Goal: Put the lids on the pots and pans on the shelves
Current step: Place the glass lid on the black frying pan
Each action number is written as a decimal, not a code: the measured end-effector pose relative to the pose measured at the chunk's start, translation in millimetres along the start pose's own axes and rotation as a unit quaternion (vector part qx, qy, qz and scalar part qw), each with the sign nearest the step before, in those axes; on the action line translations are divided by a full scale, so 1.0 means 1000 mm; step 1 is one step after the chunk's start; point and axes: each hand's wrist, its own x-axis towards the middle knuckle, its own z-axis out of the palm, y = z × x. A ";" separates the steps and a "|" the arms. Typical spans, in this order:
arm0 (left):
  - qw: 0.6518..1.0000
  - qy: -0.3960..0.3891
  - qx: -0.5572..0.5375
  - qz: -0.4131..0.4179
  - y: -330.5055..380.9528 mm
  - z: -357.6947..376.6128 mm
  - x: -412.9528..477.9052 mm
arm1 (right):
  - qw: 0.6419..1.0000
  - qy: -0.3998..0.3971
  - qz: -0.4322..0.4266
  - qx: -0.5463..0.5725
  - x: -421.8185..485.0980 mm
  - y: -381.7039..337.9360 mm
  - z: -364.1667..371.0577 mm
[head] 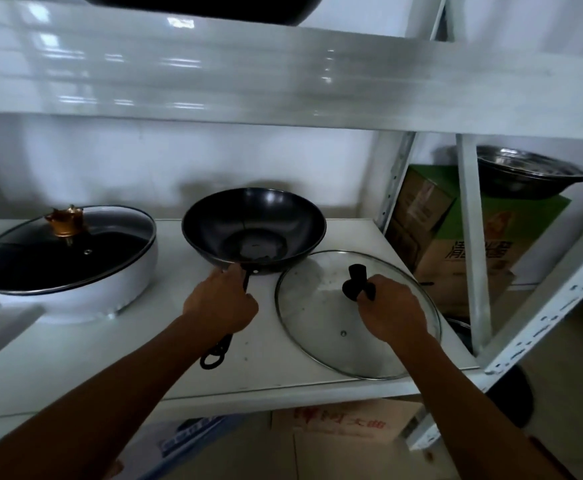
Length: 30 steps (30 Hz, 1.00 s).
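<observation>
A black wok [253,227] stands uncovered in the middle of the white shelf [75,351]. My left hand [220,301] is closed around its black handle [215,353], whose looped end sticks out below my fist. To the wok's right a round glass lid [321,327] lies flat on the shelf, near the front edge. My right hand [392,311] grips the lid's black knob [355,282]. At the left sits a white pan [85,292] with a glass lid [65,251] and a gold knob on it.
An upper shelf board [283,74] hangs low overhead, with a dark pan's underside [200,5] above it. At right, behind a white upright [473,237], a steel basin [529,174] rests on cardboard boxes [456,244]. More boxes [345,427] lie below the shelf.
</observation>
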 end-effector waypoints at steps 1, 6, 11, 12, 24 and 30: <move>1.000 -0.013 -0.015 -0.006 0.000 -0.001 0.000 | 1.000 0.002 0.006 0.005 -0.001 -0.001 -0.002; 0.997 -0.026 -0.069 -0.024 -0.002 -0.003 -0.002 | 0.998 0.018 0.018 0.058 -0.013 -0.001 -0.008; 0.997 -0.019 -0.074 -0.022 -0.008 -0.009 0.000 | 0.997 0.038 -0.004 0.072 -0.046 0.006 -0.029; 0.996 -0.022 -0.080 -0.024 -0.009 -0.009 0.001 | 0.996 0.045 -0.007 0.077 -0.054 0.008 -0.036; 0.992 -0.084 -0.092 -0.020 -0.006 -0.025 -0.027 | 0.974 0.131 -0.075 0.167 -0.094 -0.021 -0.121; 0.994 -0.105 -0.029 0.008 0.006 -0.022 -0.072 | 0.959 0.157 -0.077 0.221 -0.046 -0.071 -0.101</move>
